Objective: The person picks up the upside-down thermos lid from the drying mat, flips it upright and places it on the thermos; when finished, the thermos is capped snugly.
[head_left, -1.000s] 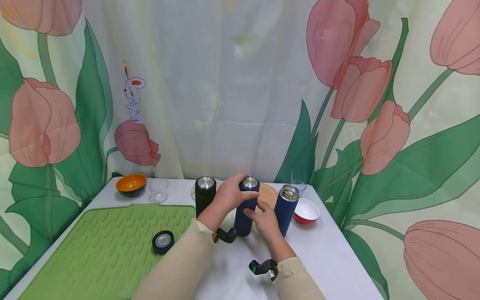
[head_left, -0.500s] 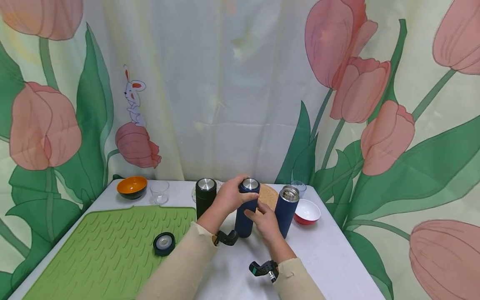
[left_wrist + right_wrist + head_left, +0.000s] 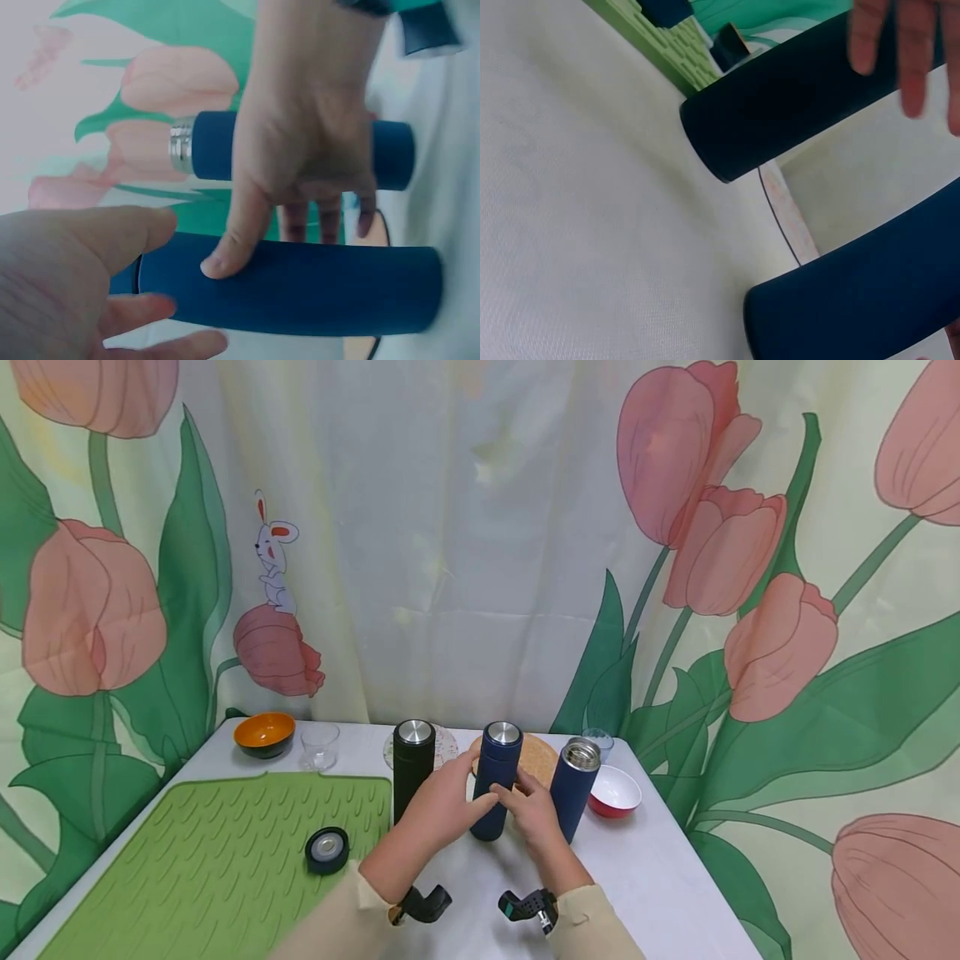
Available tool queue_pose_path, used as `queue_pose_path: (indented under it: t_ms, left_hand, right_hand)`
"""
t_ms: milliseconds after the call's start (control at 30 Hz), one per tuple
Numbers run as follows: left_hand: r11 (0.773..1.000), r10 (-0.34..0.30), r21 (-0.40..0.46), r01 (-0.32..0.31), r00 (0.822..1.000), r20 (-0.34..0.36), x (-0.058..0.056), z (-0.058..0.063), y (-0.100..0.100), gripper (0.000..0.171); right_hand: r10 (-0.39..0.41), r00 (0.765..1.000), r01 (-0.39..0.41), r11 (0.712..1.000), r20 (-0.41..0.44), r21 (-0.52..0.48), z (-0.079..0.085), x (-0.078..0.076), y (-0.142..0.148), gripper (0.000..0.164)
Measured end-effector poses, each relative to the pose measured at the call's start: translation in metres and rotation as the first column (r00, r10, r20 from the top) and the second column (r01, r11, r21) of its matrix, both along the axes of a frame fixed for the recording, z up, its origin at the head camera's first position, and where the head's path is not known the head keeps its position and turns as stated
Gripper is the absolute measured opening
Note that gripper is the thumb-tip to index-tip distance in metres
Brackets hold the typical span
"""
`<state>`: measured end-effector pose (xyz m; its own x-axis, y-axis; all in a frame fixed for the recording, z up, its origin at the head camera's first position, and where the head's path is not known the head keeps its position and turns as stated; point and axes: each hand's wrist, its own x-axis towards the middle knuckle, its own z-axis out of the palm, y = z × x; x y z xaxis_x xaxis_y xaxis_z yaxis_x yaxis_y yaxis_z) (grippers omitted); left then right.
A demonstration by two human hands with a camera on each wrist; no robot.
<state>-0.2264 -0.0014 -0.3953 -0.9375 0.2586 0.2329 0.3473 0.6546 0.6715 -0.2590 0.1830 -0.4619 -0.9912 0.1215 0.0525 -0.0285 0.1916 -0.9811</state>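
A navy thermos with a steel-topped lid stands upright between the hands. My right hand holds its side, the thumb in front and the fingers behind, as the left wrist view shows. My left hand is beside it on the left, fingers loosely spread; in the left wrist view this hand reaches around the lid end without closing on it. To the right, a second navy thermos has its bare steel mouth exposed. Left of centre is a black thermos, lidded and partly behind my left hand.
A black lid lies on the green ridged mat at left. Behind the mat are an orange bowl and a clear glass. A red-and-white bowl, another glass and a round cork board are at right.
My left hand has come off the middle thermos's lid and drawn down and back toward the left. The right hand stays on the thermos, which remains upright in place.
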Motion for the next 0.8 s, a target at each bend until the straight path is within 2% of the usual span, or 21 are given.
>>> queue_pose_path:
  t_ms: [133,200,300,367,433,533,667,800]
  left_hand:
    - [0.991,-0.034,-0.128,0.034,0.999,0.003,0.017,-0.016,-0.016,0.062]
    - [0.988,-0.023,-0.152,0.024,1.000,0.008,0.026,-0.022,-0.029,0.056]
    - [0.983,0.031,-0.179,-0.030,1.000,0.004,0.038,-0.025,-0.055,0.046]
    - [0.976,0.080,-0.202,-0.084,0.996,-0.024,0.043,-0.024,-0.080,0.044]
    - [0.963,0.128,-0.233,-0.138,0.990,-0.059,0.043,-0.025,-0.107,0.048]
    - [0.935,0.199,-0.280,-0.216,0.976,-0.089,0.035,-0.032,-0.146,0.065]
    - [0.913,0.258,-0.320,-0.251,0.966,-0.022,0.025,-0.040,-0.184,0.091]
    - [0.912,0.271,-0.332,-0.240,0.961,0.049,0.024,-0.043,-0.203,0.107]
  right_hand:
    - [0.004,1.000,-0.004,1.000,-0.014,0.002,-0.003,-0.002,0.001,0.070]
    - [-0.001,1.000,0.001,1.000,-0.011,-0.005,-0.004,-0.003,0.001,0.072]
    - [-0.001,1.000,0.001,1.000,0.006,-0.014,-0.004,-0.003,0.000,0.074]
    - [-0.001,1.000,0.002,1.000,0.018,-0.020,-0.003,-0.003,-0.001,0.076]
    - [-0.005,0.999,0.005,1.000,0.032,-0.025,-0.003,-0.003,-0.001,0.077]
    - [-0.013,0.999,0.014,1.000,0.039,-0.026,-0.003,-0.004,0.000,0.076]
    - [-0.007,0.999,0.008,1.000,0.033,-0.030,-0.001,-0.002,-0.001,0.072]
    - [-0.005,0.999,0.006,0.999,0.036,-0.034,0.000,-0.001,-0.002,0.072]
